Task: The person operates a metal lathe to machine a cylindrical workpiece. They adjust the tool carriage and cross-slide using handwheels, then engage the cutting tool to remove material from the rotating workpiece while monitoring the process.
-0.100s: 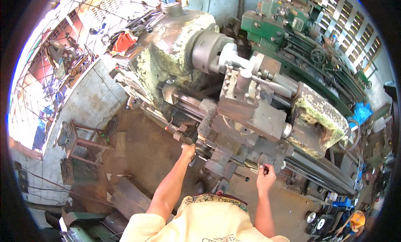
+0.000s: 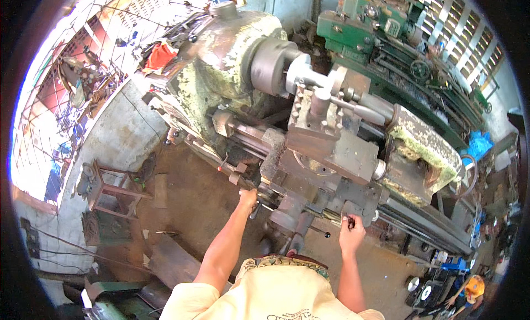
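A large, worn metal lathe fills the middle of the view. My left hand is closed around a handle at the left front of its carriage; the fingers partly hide that handle. Farther right, my right hand is curled around a small dark knob at the carriage's front. Beyond my hands, the round chuck carries a shiny, stepped metal workpiece. The bolted tool post stands just in front of the workpiece. The tailstock is at the right, its quill pointing toward the workpiece.
A lever with a black ball end sticks out between my hands. An orange-red cloth lies on the headstock. A green lathe stands behind. At left is a stool frame; another person is at lower right.
The chuck and workpiece have turned: blurred before, they look sharper now, and the workpiece's shape sits differently. Both hands keep their places and grips. The view has shifted very slightly.
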Available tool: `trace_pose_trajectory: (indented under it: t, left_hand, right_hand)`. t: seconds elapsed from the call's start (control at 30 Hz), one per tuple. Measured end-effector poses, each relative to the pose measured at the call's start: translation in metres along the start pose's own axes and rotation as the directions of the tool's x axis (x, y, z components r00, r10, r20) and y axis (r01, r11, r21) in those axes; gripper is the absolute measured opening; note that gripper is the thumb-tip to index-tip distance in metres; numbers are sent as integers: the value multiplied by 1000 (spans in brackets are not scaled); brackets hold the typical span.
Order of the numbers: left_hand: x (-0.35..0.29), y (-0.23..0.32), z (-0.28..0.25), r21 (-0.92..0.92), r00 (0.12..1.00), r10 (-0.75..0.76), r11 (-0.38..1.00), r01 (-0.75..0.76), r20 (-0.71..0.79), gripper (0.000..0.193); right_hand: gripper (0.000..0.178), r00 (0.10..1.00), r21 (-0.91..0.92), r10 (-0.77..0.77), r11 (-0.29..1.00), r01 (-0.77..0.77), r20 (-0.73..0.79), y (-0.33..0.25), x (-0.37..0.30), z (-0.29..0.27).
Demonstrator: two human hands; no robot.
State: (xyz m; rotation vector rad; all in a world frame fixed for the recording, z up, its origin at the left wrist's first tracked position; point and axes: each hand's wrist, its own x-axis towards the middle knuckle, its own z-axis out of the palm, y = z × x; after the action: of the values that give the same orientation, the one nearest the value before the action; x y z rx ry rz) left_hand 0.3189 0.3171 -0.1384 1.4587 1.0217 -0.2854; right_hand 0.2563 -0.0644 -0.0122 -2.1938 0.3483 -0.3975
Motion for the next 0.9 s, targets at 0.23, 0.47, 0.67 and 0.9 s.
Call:
trace_pose_trajectory:
  t: [0.23, 0.47, 0.67, 0.9]
  left_hand:
    - [-2, -5, 8, 96, 975, 95, 992, -77, -199, 55]
    - [-29, 22, 18, 514, 909, 211, 858, 5, -360, 56]
    - [-36, 34, 28, 401, 905, 86, 911, 99, -417, 65]
    - [-19, 19, 16, 439, 916, 74, 891, 117, -394, 70]
  right_hand:
    - [16, 984, -170, -157, 971, 170, 89, -8, 13, 9]
    - [16, 977, -58, -162, 984, 171, 138, -2, 19, 4]
    - [17, 978, 13, -137, 990, 137, 159, 0, 23, 5]
    - [18, 970, -5, -131, 991, 135, 204, -1, 24, 2]
